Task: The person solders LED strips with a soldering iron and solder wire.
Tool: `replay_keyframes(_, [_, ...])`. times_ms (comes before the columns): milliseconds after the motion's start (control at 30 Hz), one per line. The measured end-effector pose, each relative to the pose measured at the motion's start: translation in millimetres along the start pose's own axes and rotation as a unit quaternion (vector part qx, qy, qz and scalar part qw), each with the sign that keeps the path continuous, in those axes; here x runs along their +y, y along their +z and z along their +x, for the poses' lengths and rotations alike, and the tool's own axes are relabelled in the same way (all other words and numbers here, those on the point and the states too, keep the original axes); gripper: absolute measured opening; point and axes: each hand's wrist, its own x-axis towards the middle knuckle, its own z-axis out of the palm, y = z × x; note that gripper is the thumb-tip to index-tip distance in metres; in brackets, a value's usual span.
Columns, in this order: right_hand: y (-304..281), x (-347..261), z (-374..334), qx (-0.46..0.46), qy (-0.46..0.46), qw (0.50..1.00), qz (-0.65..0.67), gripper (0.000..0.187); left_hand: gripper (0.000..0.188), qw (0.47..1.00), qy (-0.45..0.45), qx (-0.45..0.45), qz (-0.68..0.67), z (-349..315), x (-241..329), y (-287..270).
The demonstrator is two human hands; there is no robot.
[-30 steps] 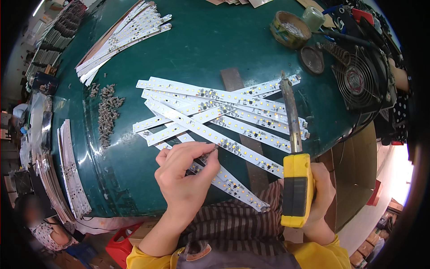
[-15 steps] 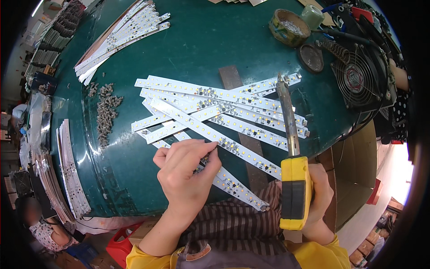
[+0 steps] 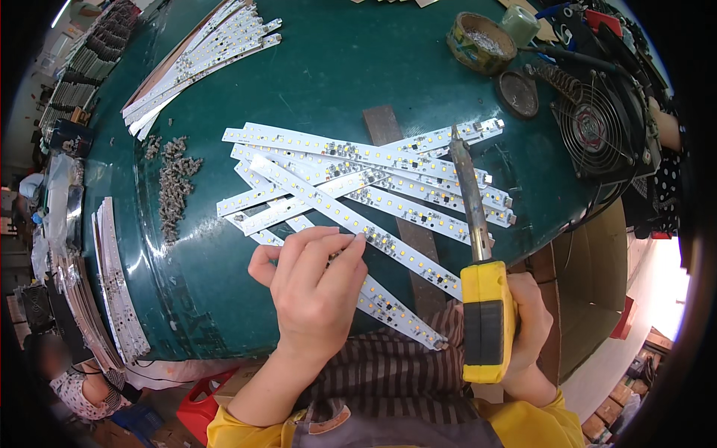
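A yellow and black soldering gun (image 3: 485,321) is gripped in my right hand (image 3: 530,317). Its long metal barrel points away from me, and the tip rises over the right end of a heap of white LED circuit strips (image 3: 407,160). My left hand (image 3: 317,276) is closed in a pinch. Thumb and fingertips meet at the middle of the uppermost LED strip (image 3: 351,216), which slants across the heap. Whatever lies between those fingertips is too small or hidden to make out. Another strip (image 3: 396,310) passes beneath this hand toward my apron.
Small grey components (image 3: 175,187) lie piled left of the strips. More LED strips (image 3: 202,56) are fanned out at the far left. A dark flat bar (image 3: 385,127) runs under the heap. Far right are a round tub (image 3: 482,43) and a fan (image 3: 594,127). A co-worker (image 3: 78,381) sits lower left.
The soldering gun has shifted slightly left, its tip moving left across the strip ends. My left hand's fingers have moved a little, and its pinch stays at the uppermost strip.
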Motion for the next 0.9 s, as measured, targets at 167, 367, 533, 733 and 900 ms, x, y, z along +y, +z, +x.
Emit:
replay_keyframes(167, [-7.5, 4.1, 5.3, -0.02, -0.052, 0.998, -0.026, 0.041, 0.025, 0.999, -0.023, 0.005, -0.042, -2.6, -4.8, 0.6])
replay_keyframes(367, [-36.7, -6.0, -14.6, -0.034, 0.088, 0.991, 0.096, 0.029, 0.029, 0.98, -0.153, -0.012, -0.125, -1.9, -1.9, -5.2])
replay_keyframes(533, [-35.1, -1.0, -28.5, -0.093, 0.188, 0.958, 0.196, 0.029, 0.044, 0.968, -0.196, -0.018, -0.157, -7.5, -4.2, -2.0])
replay_keyframes(733, [-30.4, -3.9, -25.2, -0.147, 0.177, 0.96, 0.16, 0.025, 0.044, 0.967, -0.189, -0.001, -0.169, -7.3, -5.5, 2.5])
replay_keyframes(900, [-31.1, -6.1, -23.6, -0.148, 0.172, 0.964, 0.142, 0.023, 0.045, 0.968, -0.188, -0.008, -0.164, -7.3, -6.4, 2.4])
